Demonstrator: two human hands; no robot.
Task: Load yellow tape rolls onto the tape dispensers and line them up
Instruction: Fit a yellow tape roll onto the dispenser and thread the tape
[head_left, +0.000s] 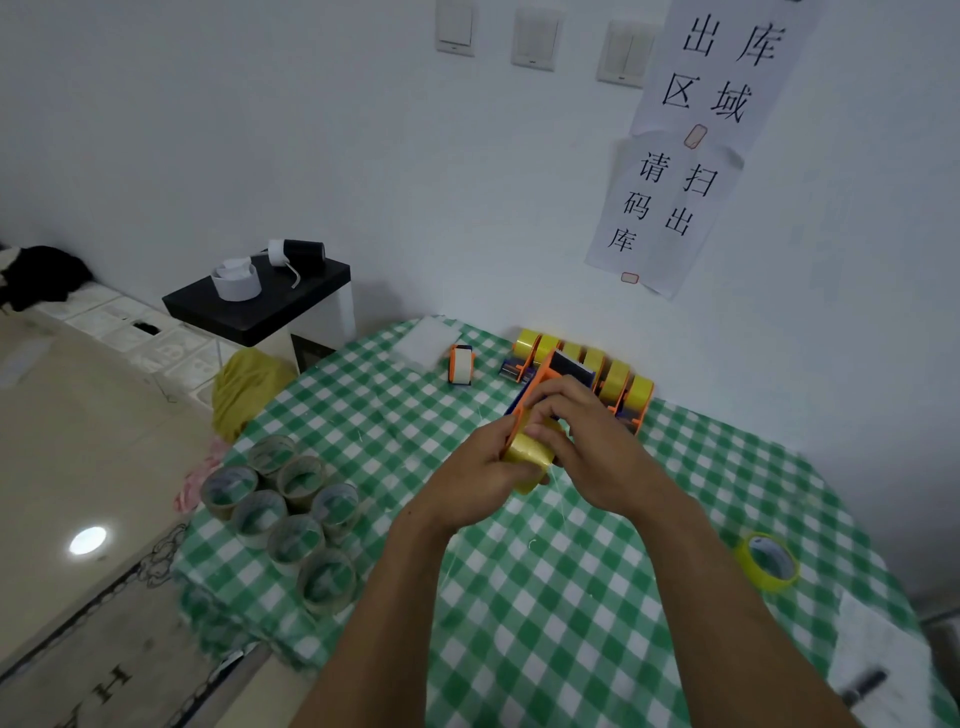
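Above the middle of the table, both hands hold an orange tape dispenser (558, 371) with a yellow tape roll (527, 454) on it. My left hand (480, 480) grips the roll and the dispenser's lower end from the left. My right hand (587, 441) curls over the dispenser from the right, fingers on the roll. Behind them, a row of loaded orange dispensers (618, 382) with yellow rolls stands by the wall. A loose yellow roll (769, 561) lies at the right of the table.
Green-checked tablecloth (545, 597) covers the table. Several empty cardboard tape cores (291, 514) stand at the left edge. A small dispenser with white tape (461, 364) sits at the back, beside a white pad (428, 340). A black side table (260, 296) stands at the left.
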